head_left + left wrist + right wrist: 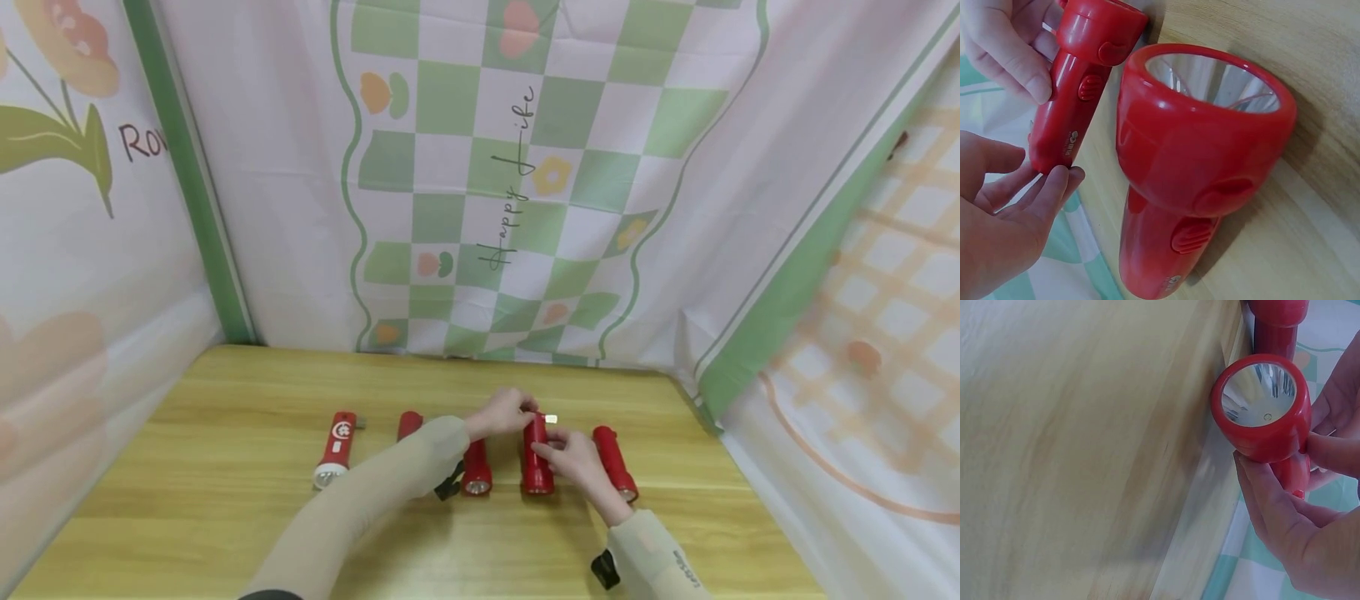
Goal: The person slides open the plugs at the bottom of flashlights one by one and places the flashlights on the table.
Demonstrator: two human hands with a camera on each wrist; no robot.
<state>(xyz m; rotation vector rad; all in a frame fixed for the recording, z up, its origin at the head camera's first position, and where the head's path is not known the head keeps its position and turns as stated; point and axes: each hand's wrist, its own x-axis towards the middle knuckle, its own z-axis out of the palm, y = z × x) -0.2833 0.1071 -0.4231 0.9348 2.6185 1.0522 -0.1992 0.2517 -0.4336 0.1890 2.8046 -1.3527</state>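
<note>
Both hands are at one red flashlight (537,467) at the middle right of the table, its lamp end toward the person. My right hand (573,456) grips its barrel between thumb and fingers. At the far, tail end, my left hand (502,414) pinches with its fingertips. A small metal plug (551,418) sticks out sideways there. In the left wrist view the held flashlight (1072,106) shows a ribbed switch, with the left hand (1007,231) at its tail. From the right wrist view, its clear reflector (1259,394) faces the camera above the right hand (1304,531).
On the wooden table (187,517) lie a red-and-white flashlight (337,446) with its plug out, a red one (409,423) partly behind the left sleeve, another (477,471) beside it, and one (615,462) right of the right hand. A patterned curtain (450,208) hangs behind.
</note>
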